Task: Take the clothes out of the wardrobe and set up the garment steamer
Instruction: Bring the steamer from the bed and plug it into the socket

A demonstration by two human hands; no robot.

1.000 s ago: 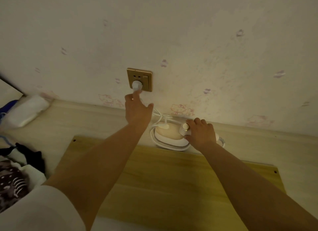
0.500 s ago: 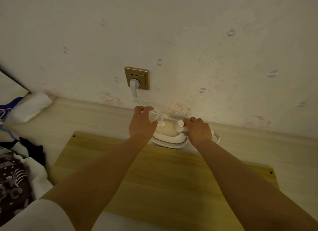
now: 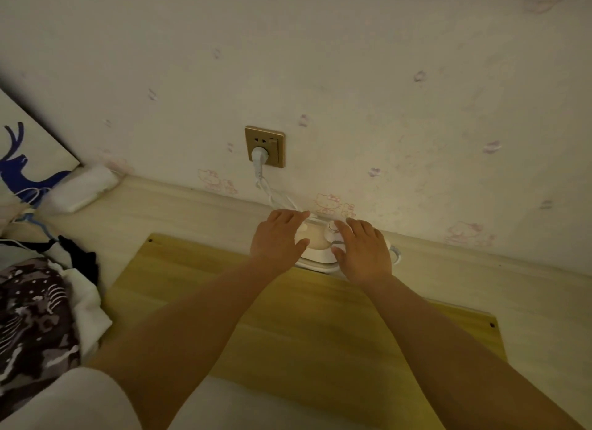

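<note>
White plug sits in the wall socket, so the steamer set-up is in hand: both the left hand and right hand rest with loosely spread fingers on the garment steamer at the far edge of the wooden board, not clearly gripping, and next probably must close and lift.

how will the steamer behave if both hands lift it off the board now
Probably light for its size: the steamer is small, and both hands nearly cover it. Its smooth rounded shell may be slippery. The floppy cord runs to the plug in the socket, so it could tug back.
</note>
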